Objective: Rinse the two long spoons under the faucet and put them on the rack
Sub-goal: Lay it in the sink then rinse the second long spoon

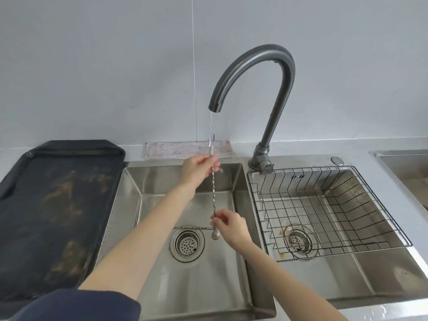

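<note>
A long twisted metal spoon (213, 191) stands nearly upright over the left sink basin (208, 286). Its forked top end sits in a thin stream of water from the dark curved faucet (266, 66). My left hand (196, 169) pinches the spoon near its top. My right hand (231, 225) grips it near the bottom, just above the teardrop end. A second twisted spoon (191, 227) lies flat on the basin floor above the drain, partly hidden behind my left forearm. The wire rack (324, 212) sits in the right basin with nothing in it.
A dark stained tray (53, 205) lies on the counter at the left. A folded pinkish cloth (185, 149) rests behind the left basin. Another steel basin (407, 167) shows at the far right edge.
</note>
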The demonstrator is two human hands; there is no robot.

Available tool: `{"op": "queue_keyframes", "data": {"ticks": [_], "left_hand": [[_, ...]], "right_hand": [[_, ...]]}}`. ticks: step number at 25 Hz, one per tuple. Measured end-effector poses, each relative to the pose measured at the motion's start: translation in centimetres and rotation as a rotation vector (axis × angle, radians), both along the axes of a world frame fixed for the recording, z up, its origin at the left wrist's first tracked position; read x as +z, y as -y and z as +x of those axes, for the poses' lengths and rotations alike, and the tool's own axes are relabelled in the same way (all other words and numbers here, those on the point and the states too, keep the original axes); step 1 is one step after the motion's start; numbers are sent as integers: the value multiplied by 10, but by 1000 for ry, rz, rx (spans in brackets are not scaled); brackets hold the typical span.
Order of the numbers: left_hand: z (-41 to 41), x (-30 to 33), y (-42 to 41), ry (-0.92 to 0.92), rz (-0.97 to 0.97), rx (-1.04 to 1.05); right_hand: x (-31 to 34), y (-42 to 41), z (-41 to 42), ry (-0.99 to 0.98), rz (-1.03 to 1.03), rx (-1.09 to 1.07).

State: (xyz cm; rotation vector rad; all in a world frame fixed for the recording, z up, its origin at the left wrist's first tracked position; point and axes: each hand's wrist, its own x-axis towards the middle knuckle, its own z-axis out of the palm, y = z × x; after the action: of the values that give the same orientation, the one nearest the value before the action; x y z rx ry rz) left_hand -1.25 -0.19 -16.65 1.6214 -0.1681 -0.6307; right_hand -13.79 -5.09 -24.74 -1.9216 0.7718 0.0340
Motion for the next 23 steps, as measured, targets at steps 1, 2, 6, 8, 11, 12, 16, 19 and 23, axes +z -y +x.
{"op": "queue_keyframes", "data": {"ticks": [1, 2, 6, 8, 11, 12, 16, 19, 23], "left_hand": [[-2, -2, 0, -12, 8, 0], [0, -1, 0, 4, 16, 12], [16, 18, 7, 103, -20, 34], [15, 13, 7, 69, -19, 35], [3, -9, 0, -12, 52, 25], [-1, -16, -3, -39, 69, 18], [-9, -28, -9, -79, 88, -30], [-8, -31, -11, -70, 99, 9], [-3, -32, -15, 38, 181, -60]], "right_hand": [[-1, 1, -1, -3, -4, 9], [-2, 1, -2, -11, -6, 20], [-7, 0, -8, -35, -14, 62], [-2, 2, -6, -8, 1, 56], [12, 7, 3, 65, 52, 25], [17, 9, 6, 90, 68, 24], [33, 20, 15, 191, 187, 5], [47, 27, 21, 241, 371, 34], [64, 37, 32, 291, 420, 82]]}}
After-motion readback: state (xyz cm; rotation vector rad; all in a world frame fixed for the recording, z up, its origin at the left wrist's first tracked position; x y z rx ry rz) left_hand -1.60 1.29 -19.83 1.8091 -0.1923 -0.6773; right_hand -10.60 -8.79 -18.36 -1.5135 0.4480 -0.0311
